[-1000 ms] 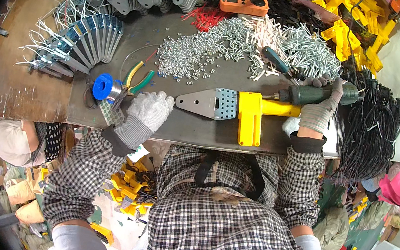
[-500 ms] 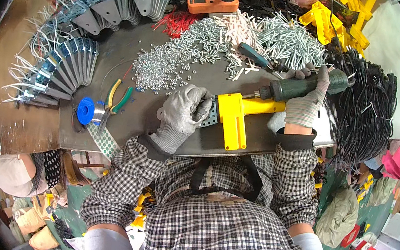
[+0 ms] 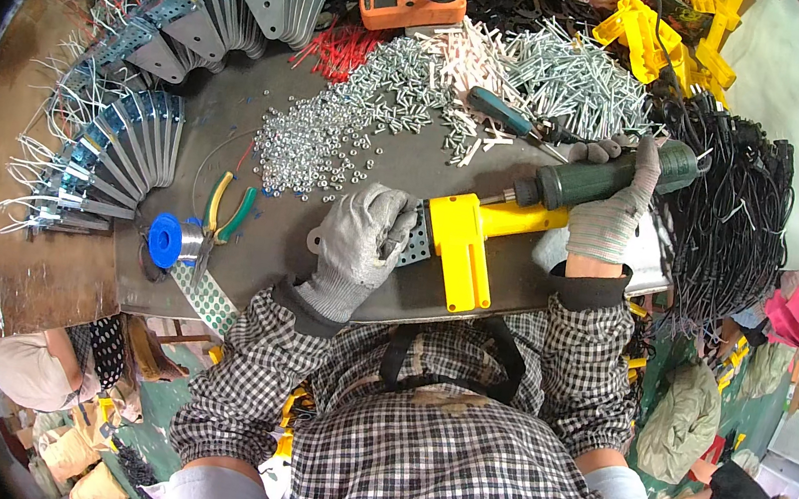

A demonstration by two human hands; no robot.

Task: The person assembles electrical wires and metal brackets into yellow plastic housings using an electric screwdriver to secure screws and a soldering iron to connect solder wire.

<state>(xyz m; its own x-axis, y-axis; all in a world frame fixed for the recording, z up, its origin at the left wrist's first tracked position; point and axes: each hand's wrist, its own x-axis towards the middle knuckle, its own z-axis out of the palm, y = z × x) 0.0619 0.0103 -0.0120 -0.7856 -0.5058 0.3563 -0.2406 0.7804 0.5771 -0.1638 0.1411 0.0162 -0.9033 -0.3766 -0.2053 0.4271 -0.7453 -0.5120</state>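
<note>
In a grey work glove, my left hand is closed, its fingers bunched at the perforated metal plate that joins a yellow plastic housing. The housing lies near the table's front edge, its handle stretching right. My right hand, also gloved, wraps around a dark green electric screwdriver. Its chuck points left and its bit comes down to the housing's upper edge near the handle; whether the tip sits on a screw is too small to tell. A grey plate end with a hole sticks out left of my left hand.
Beyond my hands lie loose nuts, screws and a blue-handled screwdriver. An orange multimeter stands behind. Pliers and a solder spool are left, below fanned metal plates. Black cables hang right.
The view has shifted slightly, and the screwdriver's chuck sits a little farther left. Both hands keep their holds. A person in dark clothing now shows at the lower right.
</note>
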